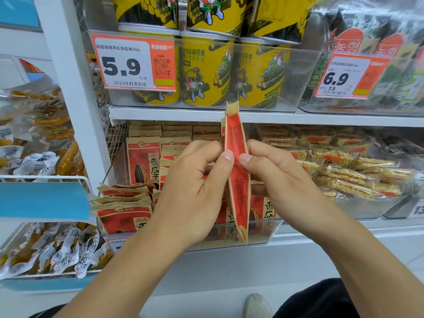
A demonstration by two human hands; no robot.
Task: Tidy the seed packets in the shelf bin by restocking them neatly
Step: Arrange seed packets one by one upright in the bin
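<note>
Both hands, left hand (195,191) & right hand (282,177), pinch one sunflower seed packet (237,177) edge-on btwn them, above shelf bin (266,230). Mid-restock; next it likely needs lowering upright w/ packets behind.

Counts, shelf view
2 hands (192,191) (282,177), 1 held packet (237,175), 2 price tags (134,63) (350,75), 5 yellow tubs (204,72) showing; binned packets (124,214) too many to count.

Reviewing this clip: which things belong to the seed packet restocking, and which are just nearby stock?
Job:
seed packet pinched edge-on by left hand and right hand
seed packets in clear shelf bin

Nearby:
yellow tubs
price tag
bar snacks
</note>
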